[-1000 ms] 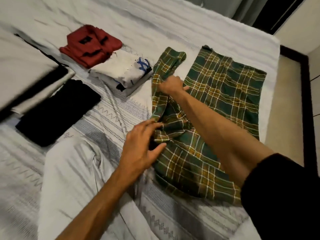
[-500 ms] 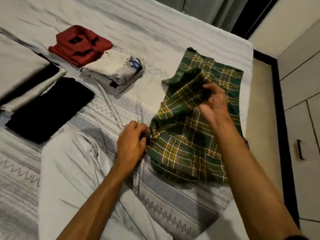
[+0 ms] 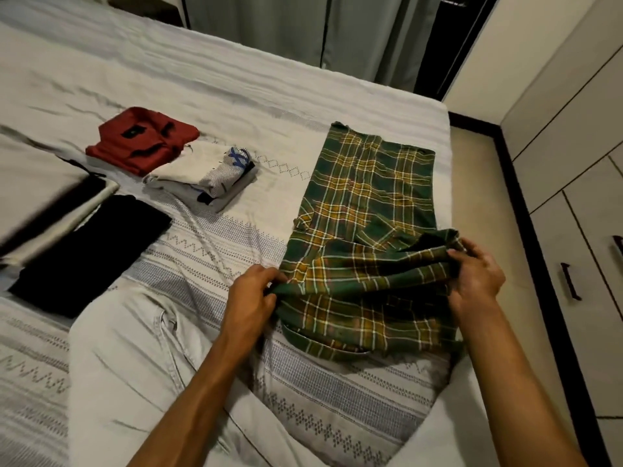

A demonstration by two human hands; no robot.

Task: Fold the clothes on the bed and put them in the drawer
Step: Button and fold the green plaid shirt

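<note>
A green and yellow plaid shirt [image 3: 367, 210] lies lengthwise on the right side of the bed [image 3: 236, 96]. My left hand [image 3: 251, 294] pinches its near left edge. My right hand [image 3: 473, 274] grips a bunched fold at its near right side, lifted slightly off the bed. Left of the shirt sit folded clothes: a red shirt [image 3: 141, 143], a white and grey pile with blue print [image 3: 202, 176] and a black garment [image 3: 87, 251]. Light trousers [image 3: 135, 365] lie unfolded in the foreground.
Cream drawer fronts with dark handles [image 3: 569, 281] stand to the right, across a narrow strip of floor [image 3: 478, 183]. Grey curtains [image 3: 303, 32] hang beyond the far bed edge. More folded cream and black fabric [image 3: 37, 197] lies at the left.
The sleeve that lay out to the left has been carried over onto the shirt body. My right hand moved right and nearer; my left hand keeps its hold on the near left edge.
</note>
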